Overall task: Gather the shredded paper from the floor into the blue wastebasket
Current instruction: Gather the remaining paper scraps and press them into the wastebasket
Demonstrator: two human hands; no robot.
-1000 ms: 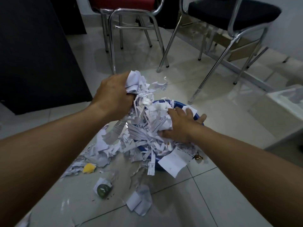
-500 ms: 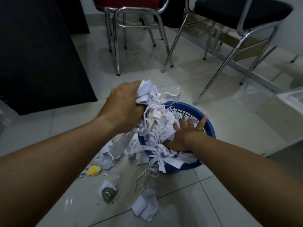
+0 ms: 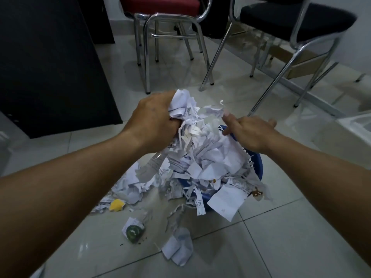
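Here the shredded paper [image 3: 200, 155] heaps over the blue wastebasket [image 3: 257, 167], spilling past its near rim onto the floor [image 3: 291, 237]. The left hand [image 3: 154, 121] clenches its grip round a wad at the heap's top. The right hand [image 3: 249, 131] lies spread on the heap, perhaps pressing, though contact is hard to judge. Pushed unevenly, the overfull heap could slide off the near-left side. Loose scraps [image 3: 128, 187], a yellow bit [image 3: 116, 205] and a green round object [image 3: 133, 232] lie near left; chair legs [image 3: 146, 67] stand far off, not in the way.

Glossy floor [image 3: 281, 237]; crumpled paper [image 3: 204, 155]; seemingly plastic wastebasket [image 3: 258, 166].
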